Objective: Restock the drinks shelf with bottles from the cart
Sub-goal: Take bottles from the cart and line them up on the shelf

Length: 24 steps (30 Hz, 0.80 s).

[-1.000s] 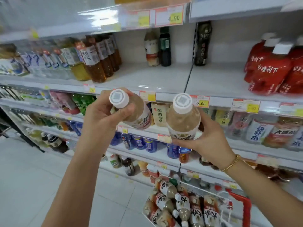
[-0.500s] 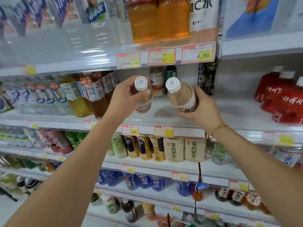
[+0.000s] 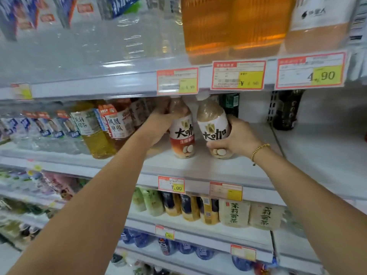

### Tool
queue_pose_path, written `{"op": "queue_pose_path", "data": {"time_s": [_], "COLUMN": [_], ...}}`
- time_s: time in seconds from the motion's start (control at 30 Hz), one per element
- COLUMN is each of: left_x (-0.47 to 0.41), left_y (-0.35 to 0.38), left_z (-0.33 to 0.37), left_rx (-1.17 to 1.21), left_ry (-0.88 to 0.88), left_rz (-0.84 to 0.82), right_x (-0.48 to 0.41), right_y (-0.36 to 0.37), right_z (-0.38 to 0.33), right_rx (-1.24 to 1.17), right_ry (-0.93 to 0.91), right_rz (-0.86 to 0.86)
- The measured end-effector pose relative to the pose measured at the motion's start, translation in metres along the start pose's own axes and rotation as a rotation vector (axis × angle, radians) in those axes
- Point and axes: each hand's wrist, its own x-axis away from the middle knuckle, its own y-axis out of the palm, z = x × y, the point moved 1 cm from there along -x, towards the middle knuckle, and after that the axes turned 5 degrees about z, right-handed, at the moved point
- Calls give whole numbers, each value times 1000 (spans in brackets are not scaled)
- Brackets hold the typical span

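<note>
Two brown milk-tea bottles with white labels stand side by side on the white shelf [image 3: 202, 165]. My left hand [image 3: 160, 124] grips the left bottle [image 3: 181, 133] around its neck and upper body. The right bottle [image 3: 213, 124] leans slightly left, and my right hand [image 3: 236, 137] holds it round its lower half. Both bottle bases are at the shelf surface. Their caps are hidden behind the price tags of the shelf above. The cart is out of view.
Amber tea bottles [image 3: 115, 126] and water bottles stand left of my left hand. A dark green bottle [image 3: 230, 104] and a black bottle [image 3: 286, 110] stand at the back. Bare shelf [image 3: 317, 151] lies to the right. The upper shelf edge with price tags [image 3: 238, 75] hangs close overhead.
Both hands have carried the bottles forward and down from above the shelf edge onto the shelf. The bottles went from tilted toward me to nearly upright. The view moved closer.
</note>
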Motion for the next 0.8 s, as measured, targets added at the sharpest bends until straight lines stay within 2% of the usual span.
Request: {"op": "queue_pose_path", "data": {"time_s": [0.07, 0.13, 0.23, 0.27, 0.47, 0.63, 0.8], "left_x": [-2, -3, 8, 11, -25, -43, -69], "left_y": [7, 9, 13, 13, -5, 7, 10], "left_z": [-10, -23, -49, -58, -83, -100, -97], "left_rx": [-3, -142, -473, -509, -387, -318, -346], "left_ry": [36, 81, -28, -62, 29, -73, -185], "left_rz": [44, 121, 233, 252, 271, 253, 276], "right_x": [-7, -11, -11, -12, -26, -44, -65], "right_y": [14, 30, 45, 48, 64, 86, 106], "right_z": [0, -3, -7, -8, -20, -36, -32], "right_rx": [-103, -199, -246, -243, -35, -44, 67], "right_ry": [81, 124, 169, 185, 262, 325, 375], "right_rz": [-13, -3, 65, 86, 119, 190, 135]}}
